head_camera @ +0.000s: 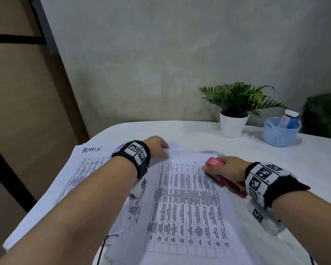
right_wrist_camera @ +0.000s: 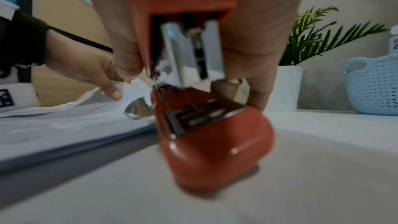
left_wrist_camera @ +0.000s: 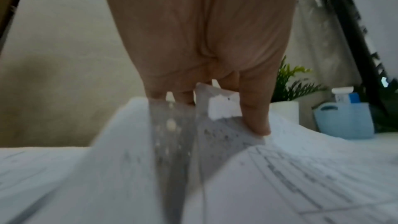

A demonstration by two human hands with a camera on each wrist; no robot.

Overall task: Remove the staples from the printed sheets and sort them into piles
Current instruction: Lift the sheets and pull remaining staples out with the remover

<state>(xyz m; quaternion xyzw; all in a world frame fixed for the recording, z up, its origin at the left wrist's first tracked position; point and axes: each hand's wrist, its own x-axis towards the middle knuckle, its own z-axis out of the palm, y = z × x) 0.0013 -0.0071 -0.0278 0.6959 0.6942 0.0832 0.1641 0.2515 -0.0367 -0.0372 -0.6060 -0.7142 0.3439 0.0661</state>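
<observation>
A stack of printed sheets with tables lies in front of me on the white table. My left hand pinches the far top corner of the sheets and lifts it, thumb on top. My right hand grips a red stapler at the right edge of the stack, its base resting on the table. The stapler's metal end points toward the lifted corner. No staple is clear to see.
A second pile headed "ADMIN" lies to the left, near the table's edge. At the back right stand a potted plant and a blue basket holding a white and blue box. A grey wall is behind.
</observation>
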